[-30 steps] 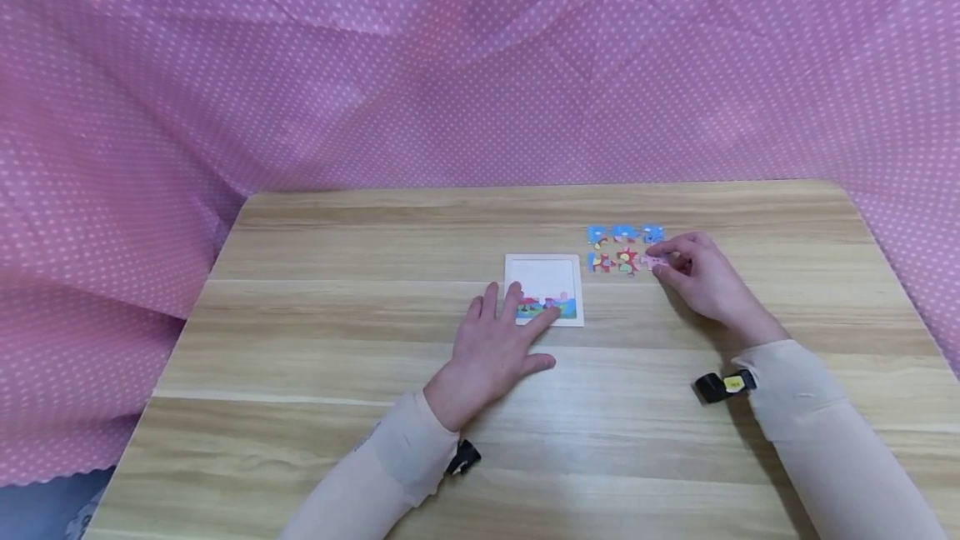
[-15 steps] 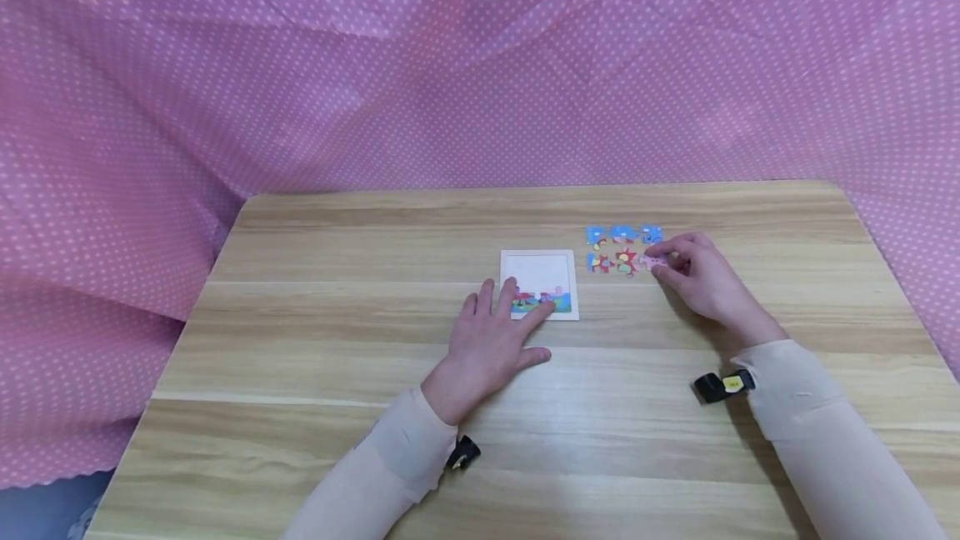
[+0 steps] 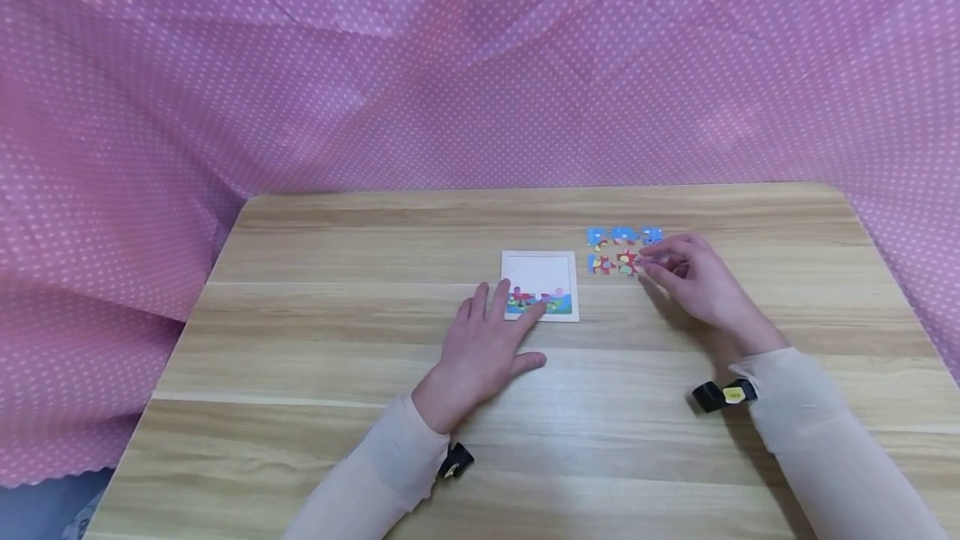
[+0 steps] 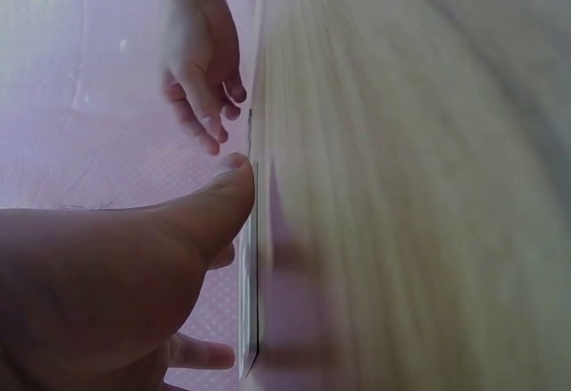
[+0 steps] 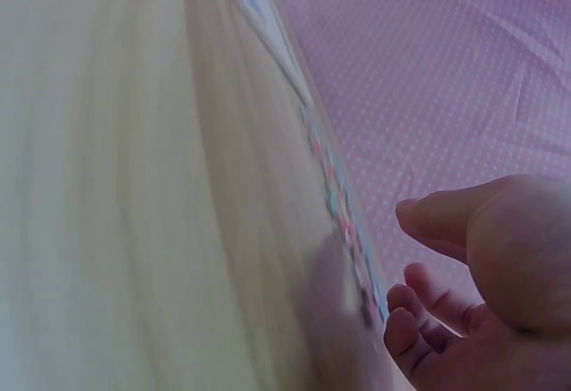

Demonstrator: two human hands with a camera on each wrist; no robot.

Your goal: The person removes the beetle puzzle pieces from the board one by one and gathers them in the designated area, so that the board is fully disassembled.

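Observation:
My left hand [image 3: 480, 348] lies with straight, spread fingers over the lower left of a white-framed jigsaw board [image 3: 536, 270]. Colourful pieces fill the board's bottom row; above them its base is bare white. Over to the right, my right hand [image 3: 693, 280] hovers above the loose pieces, fingers bent and thumb apart from them. Beneath those fingers a pink jigsaw piece [image 3: 658, 261] is partly hidden. Just left of the fingertips lies a red jigsaw piece [image 3: 627, 262]. The right wrist view shows nothing between the thumb [image 5: 437, 217] and fingers.
Blue jigsaw pieces [image 3: 623, 234] form a back row right of the board, with a red and yellow piece [image 3: 601, 264] in front. The wooden table [image 3: 315, 340] ends at a pink dotted curtain [image 3: 480, 90]. Each wrist wears a black camera [image 3: 722, 395].
My right hand has shifted slightly left from the pink piece towards the red one. The board slid a little up and left, then stayed nearly still; my left hand has drawn slightly left.

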